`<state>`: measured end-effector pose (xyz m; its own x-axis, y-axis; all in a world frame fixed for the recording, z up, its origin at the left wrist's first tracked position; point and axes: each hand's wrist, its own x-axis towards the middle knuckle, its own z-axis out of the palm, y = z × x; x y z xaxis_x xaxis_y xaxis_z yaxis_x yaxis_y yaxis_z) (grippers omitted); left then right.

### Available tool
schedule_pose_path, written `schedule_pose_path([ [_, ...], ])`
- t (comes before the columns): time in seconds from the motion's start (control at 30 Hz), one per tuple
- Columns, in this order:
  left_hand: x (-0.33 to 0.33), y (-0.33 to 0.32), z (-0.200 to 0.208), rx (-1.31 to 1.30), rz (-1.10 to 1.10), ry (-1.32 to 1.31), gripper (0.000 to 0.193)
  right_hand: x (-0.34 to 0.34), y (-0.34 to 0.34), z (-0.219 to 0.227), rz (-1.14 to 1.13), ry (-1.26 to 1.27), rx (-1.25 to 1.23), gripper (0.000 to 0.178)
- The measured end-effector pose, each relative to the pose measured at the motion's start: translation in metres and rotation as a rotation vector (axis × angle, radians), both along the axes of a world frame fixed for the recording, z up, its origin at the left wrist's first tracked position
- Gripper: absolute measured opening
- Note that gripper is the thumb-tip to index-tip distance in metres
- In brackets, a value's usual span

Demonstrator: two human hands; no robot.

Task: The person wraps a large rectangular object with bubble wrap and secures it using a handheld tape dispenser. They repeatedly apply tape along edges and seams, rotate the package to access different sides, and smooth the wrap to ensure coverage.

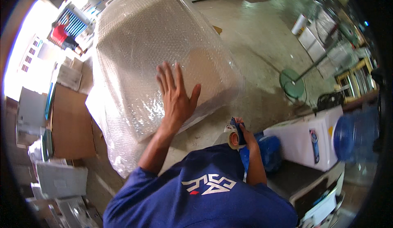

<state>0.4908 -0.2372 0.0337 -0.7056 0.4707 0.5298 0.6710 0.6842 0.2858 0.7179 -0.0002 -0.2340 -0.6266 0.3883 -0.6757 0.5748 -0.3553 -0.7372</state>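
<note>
Grasping tape dispenser: right hand | left hand: released, splayed over bubble wrap (clear, shiny)

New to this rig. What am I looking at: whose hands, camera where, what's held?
There's no robot here: these are a person's bare hands. The single picture comes from a wide fisheye camera worn on the head, looking down, so straight edges bend near the rim. The left hand is spread over a large, boxy item in clear bubble wrap, apparently resting on it. The right hand holds what looks like a blue tape dispenser with a tan roll. On the floor to the right stands a round green base with a pole. Someone in a red top is in the background.
</note>
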Motion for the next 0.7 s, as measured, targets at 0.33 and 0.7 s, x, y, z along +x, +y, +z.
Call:
schedule_pose_path([
  [0.33, -0.067, 0.07, 0.003, -0.28, 0.207, -0.09, 0.093, -0.054, 0.12, 0.018, -0.008, -0.072, -0.459, 0.048],
  [0.7, -0.057, 0.086, 0.013, -0.311, 0.377, -0.197, 0.103, -0.262, 0.247, 0.109, 0.266, 0.166, -0.088, 0.05],
])
